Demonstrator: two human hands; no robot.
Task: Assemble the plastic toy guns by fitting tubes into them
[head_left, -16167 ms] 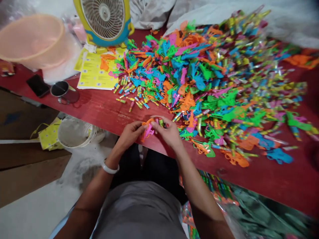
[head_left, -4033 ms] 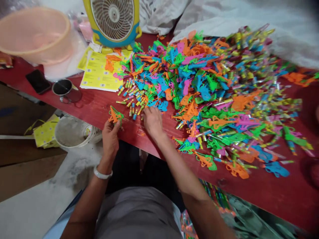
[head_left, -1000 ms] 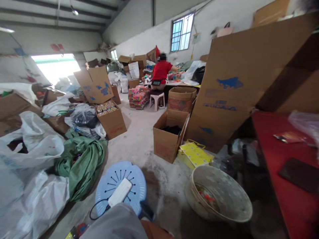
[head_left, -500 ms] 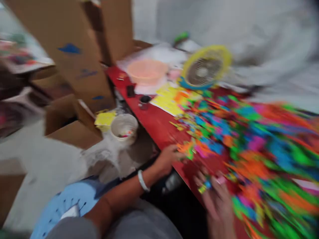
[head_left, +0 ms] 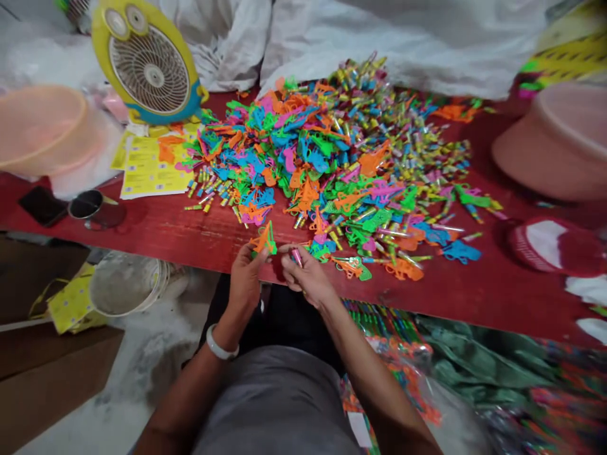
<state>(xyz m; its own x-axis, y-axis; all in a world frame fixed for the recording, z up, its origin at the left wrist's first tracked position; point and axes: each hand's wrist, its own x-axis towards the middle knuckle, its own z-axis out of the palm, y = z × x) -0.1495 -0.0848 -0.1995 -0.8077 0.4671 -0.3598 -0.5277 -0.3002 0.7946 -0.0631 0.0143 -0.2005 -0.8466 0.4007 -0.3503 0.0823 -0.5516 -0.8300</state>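
Drawn nearer, right hand [head_left: 306, 275] grips tube [head_left: 296, 256] beside left hand [head_left: 245, 275] pinching orange-green pieces [head_left: 265, 241]

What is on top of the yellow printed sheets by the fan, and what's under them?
At least one orange plastic piece lies on the yellow printed sheets. The fan stands at their back edge; anything directly behind it is hidden. Whatever is beneath them is covered.

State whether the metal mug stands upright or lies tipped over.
Upright: the metal mug stands on the red table, its round mouth facing up.
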